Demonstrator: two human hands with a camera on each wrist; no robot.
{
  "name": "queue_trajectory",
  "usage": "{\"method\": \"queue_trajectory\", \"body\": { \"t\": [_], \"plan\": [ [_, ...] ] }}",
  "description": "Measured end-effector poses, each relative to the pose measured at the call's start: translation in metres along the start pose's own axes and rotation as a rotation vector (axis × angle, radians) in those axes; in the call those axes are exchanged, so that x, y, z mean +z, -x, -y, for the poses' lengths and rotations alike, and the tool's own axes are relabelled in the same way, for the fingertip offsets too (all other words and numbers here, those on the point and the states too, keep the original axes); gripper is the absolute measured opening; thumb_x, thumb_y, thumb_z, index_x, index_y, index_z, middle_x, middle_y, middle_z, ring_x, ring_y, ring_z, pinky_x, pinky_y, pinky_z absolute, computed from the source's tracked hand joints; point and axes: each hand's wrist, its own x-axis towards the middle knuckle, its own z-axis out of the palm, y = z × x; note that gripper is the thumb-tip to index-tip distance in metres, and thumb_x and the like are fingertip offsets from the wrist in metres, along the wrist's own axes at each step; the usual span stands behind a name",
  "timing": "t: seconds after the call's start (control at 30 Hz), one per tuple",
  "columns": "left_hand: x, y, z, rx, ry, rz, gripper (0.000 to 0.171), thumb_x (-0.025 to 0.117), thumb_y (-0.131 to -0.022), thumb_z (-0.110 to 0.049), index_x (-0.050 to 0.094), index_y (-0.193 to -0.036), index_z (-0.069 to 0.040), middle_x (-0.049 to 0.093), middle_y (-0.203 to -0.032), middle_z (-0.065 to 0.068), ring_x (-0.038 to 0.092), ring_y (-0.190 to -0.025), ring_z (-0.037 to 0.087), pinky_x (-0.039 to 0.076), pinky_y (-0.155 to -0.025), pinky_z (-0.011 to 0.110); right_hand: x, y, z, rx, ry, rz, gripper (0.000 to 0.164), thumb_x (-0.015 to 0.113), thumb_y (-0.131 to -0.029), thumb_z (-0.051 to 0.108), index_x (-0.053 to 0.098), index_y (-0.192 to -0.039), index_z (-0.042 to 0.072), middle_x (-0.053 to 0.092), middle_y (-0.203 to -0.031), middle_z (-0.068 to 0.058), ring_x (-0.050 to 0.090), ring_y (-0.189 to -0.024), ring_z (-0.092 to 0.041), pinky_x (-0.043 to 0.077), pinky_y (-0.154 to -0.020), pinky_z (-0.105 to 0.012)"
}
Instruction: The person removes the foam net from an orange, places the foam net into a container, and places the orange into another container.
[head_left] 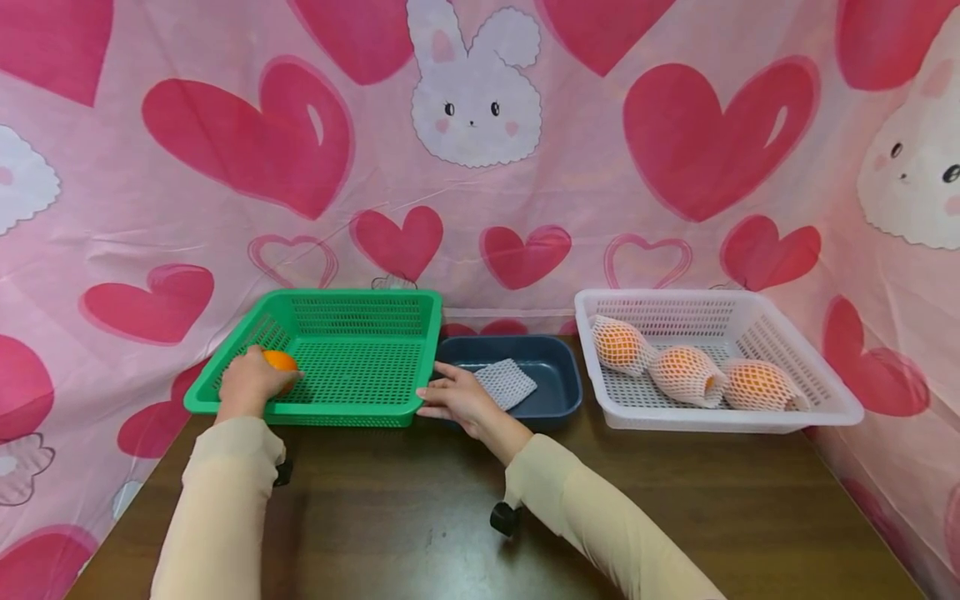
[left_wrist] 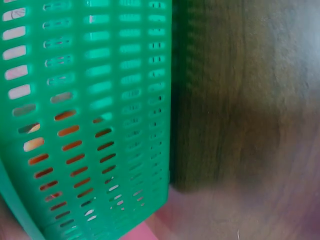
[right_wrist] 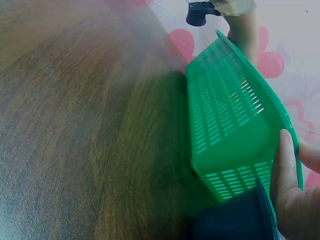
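Note:
In the head view my left hand (head_left: 251, 382) is inside the left part of a green slotted plastic basket (head_left: 352, 408), gripping an orange (head_left: 280, 361). The orange has no net on it, and the hand hides part of it. Through the basket's slots the left wrist view shows bits of the orange (left_wrist: 75, 159). My right hand (head_left: 467, 402) is at the basket's front right corner. Its digits lie on both sides of the rim and pinch it, as the right wrist view shows with a finger (right_wrist: 285, 160) against the outer wall.
A dark blue tray (head_left: 558, 400) stands right of the basket, with a white foam net sleeve (head_left: 510, 383) in it. Farther right, a white basket (head_left: 720, 421) holds three net-wrapped oranges (head_left: 686, 375). All stand on a brown wooden table (head_left: 420, 517) before a pink heart-patterned cloth (head_left: 585, 167).

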Motion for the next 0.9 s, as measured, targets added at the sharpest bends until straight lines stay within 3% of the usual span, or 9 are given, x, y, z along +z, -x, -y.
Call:
{"method": "queue_trajectory", "body": {
  "t": [0.37, 0.5, 0.6, 0.9],
  "plan": [
    [-0.0032, 0.0008, -0.0085, -0.108, -0.042, 0.066, 0.084, 0.071, -0.091, -0.037, 0.030, -0.132, 0.024, 0.042, -0.111, 0.047, 0.038, -0.111, 0.062, 0.045, -0.089, 0.066, 0.0011, -0.0015, -0.0008, 0.018, -0.030, -0.023, 0.067, 0.061, -0.100, -0.004, 0.030, -0.159, 0.001, 0.060, -0.129, -0.028, 0.069, -0.099, -0.022, 0.057, -0.088, -0.039],
    [-0.0014, 0.0008, -0.0077, -0.126, -0.021, 0.073, 0.091, 0.072, -0.089, -0.034, 0.022, -0.140, 0.023, 0.039, -0.115, 0.050, 0.033, -0.117, 0.066, 0.043, -0.092, 0.067, 0.0009, -0.0008, -0.0007, 0.013, -0.028, -0.018, 0.066, 0.060, -0.101, -0.003, 0.030, -0.159, 0.000, 0.061, -0.129, -0.027, 0.069, -0.099, -0.022, 0.057, -0.089, -0.040],
    [0.0005, -0.0001, -0.0069, -0.124, -0.003, 0.073, 0.097, 0.072, -0.089, -0.031, 0.013, -0.145, 0.022, 0.035, -0.121, 0.053, 0.029, -0.121, 0.070, 0.042, -0.095, 0.069, 0.0008, -0.0009, -0.0008, 0.010, -0.023, -0.013, 0.065, 0.060, -0.101, -0.003, 0.030, -0.159, 0.000, 0.062, -0.127, -0.026, 0.069, -0.100, -0.022, 0.057, -0.089, -0.041],
    [0.0040, -0.0030, -0.0047, -0.112, -0.011, 0.106, 0.090, 0.074, -0.087, -0.026, 0.021, -0.135, 0.028, 0.028, -0.120, 0.053, 0.034, -0.117, 0.070, 0.041, -0.096, 0.071, 0.0002, -0.0022, -0.0021, 0.010, -0.013, -0.022, 0.065, 0.059, -0.102, -0.002, 0.029, -0.159, 0.000, 0.063, -0.124, -0.024, 0.069, -0.099, -0.021, 0.056, -0.090, -0.041]
  ]
}}
